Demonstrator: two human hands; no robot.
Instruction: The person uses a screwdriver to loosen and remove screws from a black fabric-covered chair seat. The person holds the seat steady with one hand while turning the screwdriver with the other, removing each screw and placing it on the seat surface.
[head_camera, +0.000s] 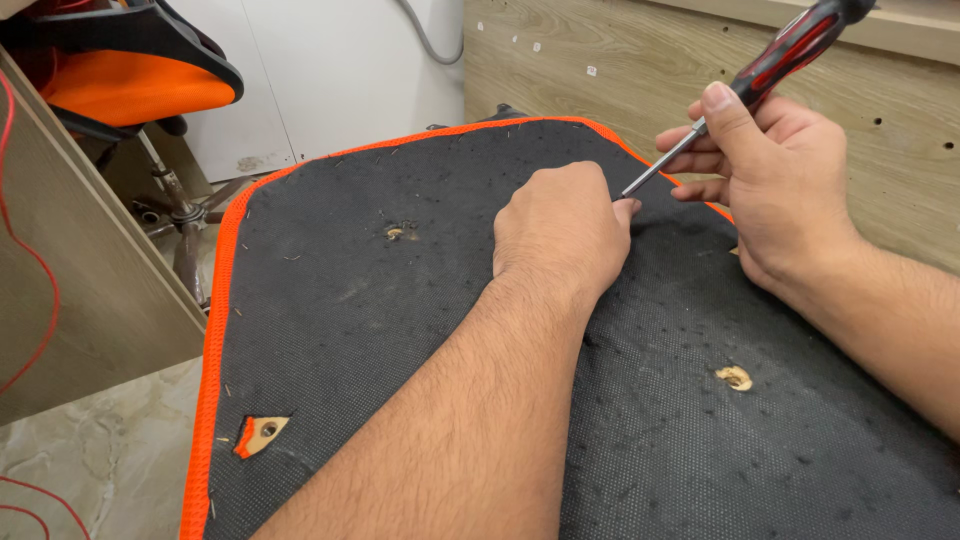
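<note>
Black non-woven fabric, edged in orange piping, stretched over the underside of a chair seat (400, 330) beneath both hands. Left hand (560, 232) pressed knuckles-up onto that fabric, fingers curled under and pinched together at the tips; whether anything was nipped between them could not be told. Right hand (775, 190) raised just beyond and to the outer side of the left, closed around a red-and-black-handled screwdriver (745, 85), thumb laid along the lower handle, steel shaft slanting down to end right at the left fingertips, tip touching or nearly touching them. Frayed hole in the fabric (400, 232) well to the far side of the left hand from the screwdriver, wood showing through. Second torn hole (735, 377) nearer the body, under the right forearm. Cut flap (262, 434) with bare plywood and a screw hole close to the piped edge, well back from the left hand beside the left forearm. Orange-and-black office chair (130, 85) on its wheeled base far out past the left hand, next to a wooden panel (80, 290). Wood-grain board (600, 60) beyond the right hand.
</note>
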